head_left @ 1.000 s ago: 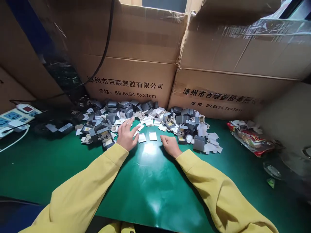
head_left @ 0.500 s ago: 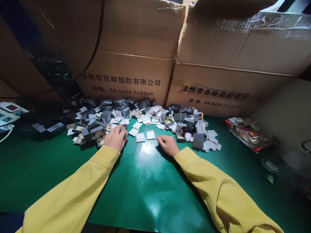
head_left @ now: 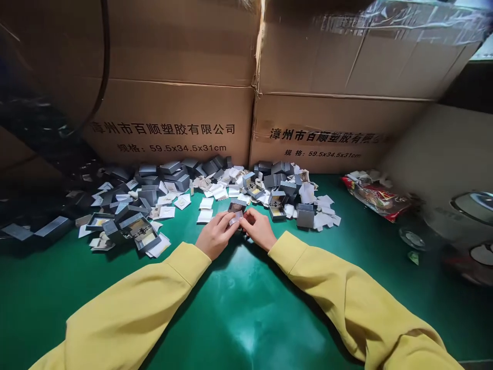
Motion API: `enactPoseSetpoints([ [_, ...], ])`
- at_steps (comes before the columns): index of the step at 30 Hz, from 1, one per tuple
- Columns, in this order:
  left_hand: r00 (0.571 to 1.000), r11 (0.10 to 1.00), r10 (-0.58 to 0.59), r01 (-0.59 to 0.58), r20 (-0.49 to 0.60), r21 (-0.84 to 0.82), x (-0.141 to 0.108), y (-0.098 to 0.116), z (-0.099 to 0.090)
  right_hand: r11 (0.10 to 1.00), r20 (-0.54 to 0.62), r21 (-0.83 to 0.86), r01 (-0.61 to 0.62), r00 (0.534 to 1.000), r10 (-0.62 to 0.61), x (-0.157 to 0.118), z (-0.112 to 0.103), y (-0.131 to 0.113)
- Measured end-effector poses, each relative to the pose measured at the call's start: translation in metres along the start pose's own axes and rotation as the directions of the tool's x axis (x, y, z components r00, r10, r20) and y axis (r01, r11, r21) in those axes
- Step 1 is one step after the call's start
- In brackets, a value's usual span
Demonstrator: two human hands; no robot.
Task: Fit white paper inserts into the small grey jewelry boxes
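Observation:
Both hands meet at the middle of the table. My left hand (head_left: 217,235) has its fingers closed at the near side of a small dark hinged box (head_left: 236,205), whose raised lid shows behind the fingertips. My right hand (head_left: 259,229) pinches a small thin white pad (head_left: 236,218) at the box's front; the left fingertips touch this pad too. The fingers hide most of the box's lower half. Just left of the hands lie white square pads (head_left: 205,203) on the green tabletop (head_left: 231,308).
Heaped grey boxes and white pads (head_left: 146,194) lie to the left, one open box (head_left: 139,232) at their front. Another pile of boxes (head_left: 305,216) lies right. Large cartons (head_left: 173,113) stand behind. A red plastic packet (head_left: 375,198) is at the far right.
My left hand has moved right from the left pile, bringing a small box to the middle. My right hand has come to meet it. The view has shifted to the right.

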State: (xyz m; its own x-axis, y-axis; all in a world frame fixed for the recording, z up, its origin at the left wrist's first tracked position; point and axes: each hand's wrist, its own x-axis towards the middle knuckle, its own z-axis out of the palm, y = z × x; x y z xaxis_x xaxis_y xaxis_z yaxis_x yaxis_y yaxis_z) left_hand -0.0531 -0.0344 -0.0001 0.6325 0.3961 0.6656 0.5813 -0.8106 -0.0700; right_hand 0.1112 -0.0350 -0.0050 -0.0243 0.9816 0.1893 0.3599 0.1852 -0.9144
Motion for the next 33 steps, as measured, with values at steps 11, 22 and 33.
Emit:
enactPoseSetpoints([
  [11,0.617,0.321,-0.732,0.687,0.289,-0.652,-0.003,-0.001,0.007,0.997,0.001,0.061,-0.038,0.999,0.038,0.003,0.001,0.006],
  [22,0.830,0.695,-0.417,0.554,0.370,-0.458,0.001,0.007,-0.006,0.983,-0.048,-0.066,0.172,0.983,-0.175,-0.004,-0.004,-0.004],
  [33,0.750,0.610,-0.577,0.658,0.323,-0.441,0.004,0.009,-0.012,0.906,0.073,0.423,0.027,0.995,-0.064,0.001,-0.002,0.000],
])
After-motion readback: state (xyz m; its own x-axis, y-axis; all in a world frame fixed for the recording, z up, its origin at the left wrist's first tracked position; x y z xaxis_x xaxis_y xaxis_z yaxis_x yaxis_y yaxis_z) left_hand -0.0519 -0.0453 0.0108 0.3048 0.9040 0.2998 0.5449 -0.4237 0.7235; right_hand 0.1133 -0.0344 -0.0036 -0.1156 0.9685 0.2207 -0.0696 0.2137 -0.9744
